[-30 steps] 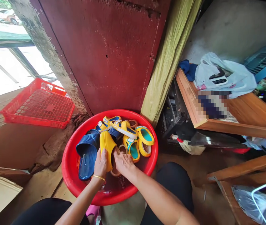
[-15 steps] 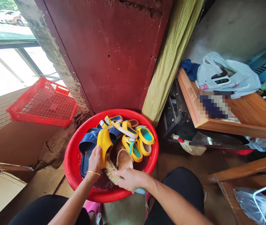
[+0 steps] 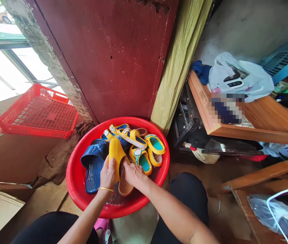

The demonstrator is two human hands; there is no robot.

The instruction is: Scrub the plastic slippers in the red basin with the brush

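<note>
My left hand [image 3: 107,174] grips the yellow slipper [image 3: 115,154] to steady it in the red basin [image 3: 70,183]; my right hand [image 3: 133,174] curls closed against it, holding I cannot tell what, above a tan sandal [image 3: 125,188]

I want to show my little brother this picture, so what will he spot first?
The big red plastic basin jumps out first, down low in the middle, piled with bright yellow sandals and a blue slide sandal. At its centre, the left hand grips a yellow slipper, with the right hand beside it. A dark red metal panel rises behind.
</note>
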